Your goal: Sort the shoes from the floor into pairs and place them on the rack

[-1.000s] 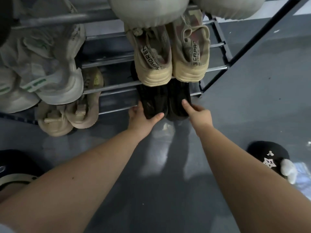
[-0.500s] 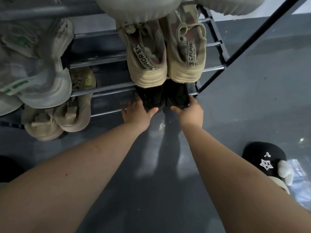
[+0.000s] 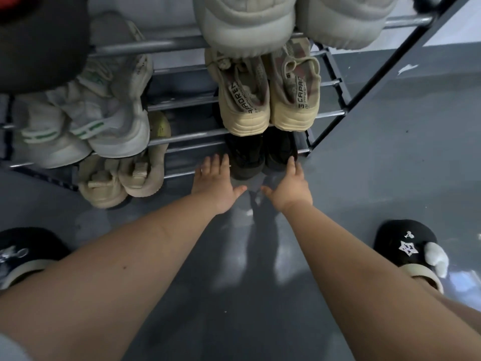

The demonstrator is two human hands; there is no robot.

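Observation:
A pair of black shoes (image 3: 261,155) sits side by side on the lowest tier of the metal shoe rack (image 3: 182,138). My left hand (image 3: 214,183) lies flat just left of the pair, fingers straight, fingertips by the left shoe's heel. My right hand (image 3: 290,187) is spread at the right shoe's heel, fingertips touching or nearly touching it. Neither hand holds anything. Above the black pair stands a beige pair with lettered heel straps (image 3: 268,100).
White-and-green sneakers (image 3: 86,121) and a beige pair (image 3: 122,178) fill the rack's left side; grey shoes (image 3: 250,19) sit on the top tier. Black slippers with star motifs, on feet, stand at the lower right (image 3: 408,246) and lower left (image 3: 23,251). Grey floor (image 3: 390,165) lies to the right.
Both hands have let go of the black shoes and drawn back a little with fingers straightened. The pair now sits deeper on the bottom tier.

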